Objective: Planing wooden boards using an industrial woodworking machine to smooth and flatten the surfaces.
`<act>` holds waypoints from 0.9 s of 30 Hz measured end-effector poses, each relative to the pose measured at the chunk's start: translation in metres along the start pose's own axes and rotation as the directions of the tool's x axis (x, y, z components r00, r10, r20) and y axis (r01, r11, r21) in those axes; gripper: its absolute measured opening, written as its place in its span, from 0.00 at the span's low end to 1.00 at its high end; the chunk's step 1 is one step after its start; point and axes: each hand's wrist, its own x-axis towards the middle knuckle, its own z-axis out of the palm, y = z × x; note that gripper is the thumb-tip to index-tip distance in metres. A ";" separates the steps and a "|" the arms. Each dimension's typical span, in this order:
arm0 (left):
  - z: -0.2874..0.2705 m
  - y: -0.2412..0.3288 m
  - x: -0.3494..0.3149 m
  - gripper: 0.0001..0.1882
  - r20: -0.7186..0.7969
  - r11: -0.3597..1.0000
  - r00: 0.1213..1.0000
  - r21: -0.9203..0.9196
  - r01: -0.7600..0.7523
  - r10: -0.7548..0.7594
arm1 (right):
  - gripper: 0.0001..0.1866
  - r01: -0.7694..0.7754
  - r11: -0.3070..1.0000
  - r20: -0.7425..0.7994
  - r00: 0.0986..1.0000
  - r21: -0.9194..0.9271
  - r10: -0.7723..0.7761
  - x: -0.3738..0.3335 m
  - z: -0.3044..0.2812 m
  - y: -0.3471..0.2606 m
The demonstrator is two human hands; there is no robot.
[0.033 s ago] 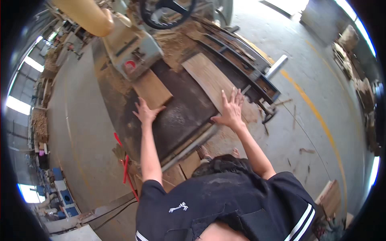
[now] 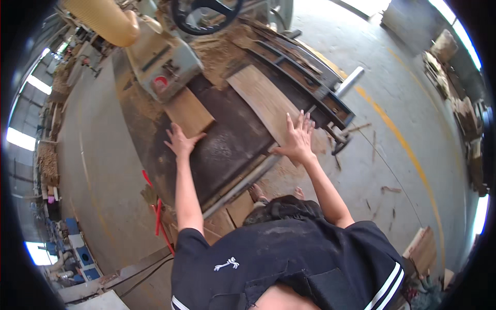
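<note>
My left hand point(image 2: 182, 141), fingers spread, rests at the near end of a short thick wooden board point(image 2: 190, 112). That board lies flat on the dark machine table point(image 2: 227, 139), its far end against or beneath the grey machine housing point(image 2: 173, 75). My right hand point(image 2: 298, 139) lies with fingers stretched over the near end of a longer, wider wooden plank point(image 2: 261, 98). This plank slants across the right side of the table, beside a dark metal fence point(image 2: 294, 72). Neither hand is wrapped round its piece.
A black handwheel point(image 2: 206, 18) and a yellowish hose point(image 2: 101, 20) are at the far side. Sawdust point(image 2: 219, 54) covers part of the table. Red bars point(image 2: 158, 217) stand at its left. Wood scraps lie on the floor to the right, and a metal cylinder point(image 2: 350, 81) juts out there.
The whole view has shifted slightly, so the table and boards appear a little further left and up. My hands stay at the near ends of the two boards.
</note>
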 end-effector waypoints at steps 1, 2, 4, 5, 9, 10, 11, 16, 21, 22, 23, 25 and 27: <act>0.004 0.008 0.002 0.76 -0.069 0.999 0.998 0.040 0.013 -0.010 | 0.76 0.018 0.998 -0.001 1.000 0.061 -0.018 0.001 0.001 0.027; 0.005 0.017 -0.003 0.69 -0.097 0.997 0.995 0.062 0.037 -0.031 | 0.76 0.004 0.999 -0.002 1.000 0.049 -0.004 0.001 -0.002 0.036; 0.041 0.013 -0.028 0.60 -0.317 0.999 0.948 -0.054 -0.003 -0.015 | 0.75 0.065 0.988 -0.014 0.998 0.143 -0.064 0.004 0.000 0.032; 0.052 0.033 -0.056 0.57 -0.338 0.984 0.940 -0.151 -0.095 0.039 | 0.74 0.043 0.994 0.004 0.999 0.102 -0.044 0.005 0.000 0.035; 0.045 0.115 -0.198 0.56 -0.371 0.811 0.882 -0.394 -0.432 0.290 | 0.71 -0.014 0.981 0.114 0.993 0.194 -0.009 -0.013 -0.006 0.027; 0.032 0.122 -0.232 0.62 -0.316 0.771 0.889 -0.452 -0.449 0.332 | 0.69 -0.039 0.947 0.168 0.986 0.318 -0.016 -0.025 -0.011 0.022; 0.018 0.133 -0.262 0.68 -0.267 0.728 0.889 -0.511 -0.458 0.372 | 0.65 -0.051 0.903 0.243 0.968 0.428 -0.061 -0.035 -0.018 0.016; -0.020 0.166 -0.351 0.87 -0.014 0.707 0.968 -0.680 -0.191 0.249 | 0.37 -0.725 -0.183 0.562 0.645 0.664 -0.518 -0.093 0.013 0.003; -0.037 0.133 -0.351 0.81 -0.077 0.746 0.983 -0.642 -0.178 0.168 | 0.32 -0.794 -0.140 0.617 0.557 0.591 -0.557 -0.098 0.029 -0.009; -0.044 0.124 -0.349 0.81 -0.080 0.759 0.988 -0.633 -0.155 0.136 | 0.32 -0.808 -0.118 0.623 0.528 0.577 -0.576 -0.100 0.038 -0.014; -0.047 0.118 -0.345 0.79 -0.015 0.750 0.992 -0.654 -0.102 0.122 | 0.29 -0.738 -0.030 0.615 0.583 0.674 -0.532 -0.100 0.047 -0.017; -0.045 0.114 -0.338 0.75 0.036 0.774 0.996 -0.632 -0.040 0.081 | 0.24 -0.400 0.338 0.511 0.776 0.852 -0.370 -0.103 0.062 -0.034; -0.041 0.113 -0.334 0.74 0.032 0.897 0.999 -0.441 -0.014 0.031 | 0.24 0.327 0.650 -0.053 0.913 0.686 -0.404 -0.112 0.054 -0.037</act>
